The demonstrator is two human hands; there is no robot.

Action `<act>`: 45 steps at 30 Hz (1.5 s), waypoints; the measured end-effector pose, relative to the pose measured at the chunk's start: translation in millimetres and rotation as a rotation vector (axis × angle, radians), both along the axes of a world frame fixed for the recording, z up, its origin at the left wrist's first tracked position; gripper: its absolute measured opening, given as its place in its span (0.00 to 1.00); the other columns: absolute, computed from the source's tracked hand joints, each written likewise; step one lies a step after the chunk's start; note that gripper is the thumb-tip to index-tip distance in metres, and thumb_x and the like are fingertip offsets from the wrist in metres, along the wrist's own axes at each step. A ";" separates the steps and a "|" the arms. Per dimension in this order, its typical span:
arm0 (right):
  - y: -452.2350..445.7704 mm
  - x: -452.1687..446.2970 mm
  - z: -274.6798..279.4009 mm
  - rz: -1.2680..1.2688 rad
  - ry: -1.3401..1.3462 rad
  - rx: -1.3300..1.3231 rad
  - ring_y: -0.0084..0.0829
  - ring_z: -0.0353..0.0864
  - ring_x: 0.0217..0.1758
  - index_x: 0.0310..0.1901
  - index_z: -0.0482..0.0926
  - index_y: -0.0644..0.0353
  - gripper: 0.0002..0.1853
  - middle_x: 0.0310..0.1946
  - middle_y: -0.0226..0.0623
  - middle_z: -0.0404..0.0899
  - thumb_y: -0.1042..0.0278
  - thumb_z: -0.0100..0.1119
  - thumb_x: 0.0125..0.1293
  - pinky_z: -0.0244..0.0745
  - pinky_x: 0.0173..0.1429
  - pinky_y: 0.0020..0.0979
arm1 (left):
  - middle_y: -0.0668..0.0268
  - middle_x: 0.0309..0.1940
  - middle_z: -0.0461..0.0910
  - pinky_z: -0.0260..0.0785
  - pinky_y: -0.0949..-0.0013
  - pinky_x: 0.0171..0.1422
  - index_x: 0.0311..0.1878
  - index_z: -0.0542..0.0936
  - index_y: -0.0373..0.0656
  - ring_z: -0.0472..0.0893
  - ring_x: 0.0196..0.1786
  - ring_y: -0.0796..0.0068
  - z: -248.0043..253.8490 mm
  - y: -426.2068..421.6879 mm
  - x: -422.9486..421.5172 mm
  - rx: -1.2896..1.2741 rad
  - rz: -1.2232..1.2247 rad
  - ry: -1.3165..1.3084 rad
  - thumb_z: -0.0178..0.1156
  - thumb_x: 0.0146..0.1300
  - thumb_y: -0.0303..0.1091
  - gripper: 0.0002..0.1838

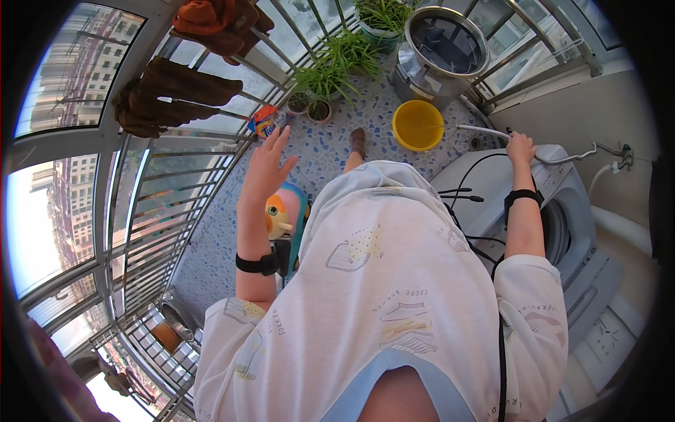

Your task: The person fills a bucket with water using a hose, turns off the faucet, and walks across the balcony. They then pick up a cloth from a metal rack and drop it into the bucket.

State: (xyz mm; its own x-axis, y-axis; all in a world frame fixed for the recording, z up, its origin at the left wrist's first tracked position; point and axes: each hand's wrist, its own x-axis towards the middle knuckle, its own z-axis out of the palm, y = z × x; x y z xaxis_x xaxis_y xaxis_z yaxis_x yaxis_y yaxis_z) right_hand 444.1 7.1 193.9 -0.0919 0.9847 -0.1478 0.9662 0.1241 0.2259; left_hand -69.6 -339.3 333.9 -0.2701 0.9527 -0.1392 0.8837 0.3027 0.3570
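My right hand [521,149] is closed around a pale hose [485,130], whose free end points left over a yellow basin [418,125]. A thin stream of water runs from the hose end into the basin, which sits on the floor. On the other side, my left hand [268,166] is raised with its fingers apart and holds nothing. Just beyond its fingertips, on the floor by the railing, lies an orange and blue packet [264,122]. A colourful bird-shaped object [278,215] stands beside my left forearm, partly hidden by it.
A large metal pot [447,43] of dark liquid stands behind the basin. Potted plants [336,67] line the railing [190,176], where brown cloths [172,95] hang. At the right is a washing machine [562,211], with black cables [460,199] nearby and a wall tap [624,156].
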 end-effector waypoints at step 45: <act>0.8 2.5 -3.0 -0.003 0.015 0.018 0.41 0.75 0.55 0.45 0.83 0.47 0.11 0.45 0.34 0.81 0.59 0.51 0.70 0.65 0.59 0.48 | 0.50 0.72 0.62 0.59 0.46 0.72 0.74 0.62 0.48 0.65 0.72 0.50 0.6 23.6 -27.9 -0.032 -0.027 0.004 0.60 0.66 0.43 0.35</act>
State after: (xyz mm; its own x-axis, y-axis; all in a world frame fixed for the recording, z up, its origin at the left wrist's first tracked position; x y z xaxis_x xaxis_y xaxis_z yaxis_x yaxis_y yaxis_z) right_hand 446.6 7.9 190.9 -0.0909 0.9875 -0.1287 0.9699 0.1172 0.2136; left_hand -97.5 -315.8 334.5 -0.2449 0.9548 -0.1687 0.8931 0.2898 0.3441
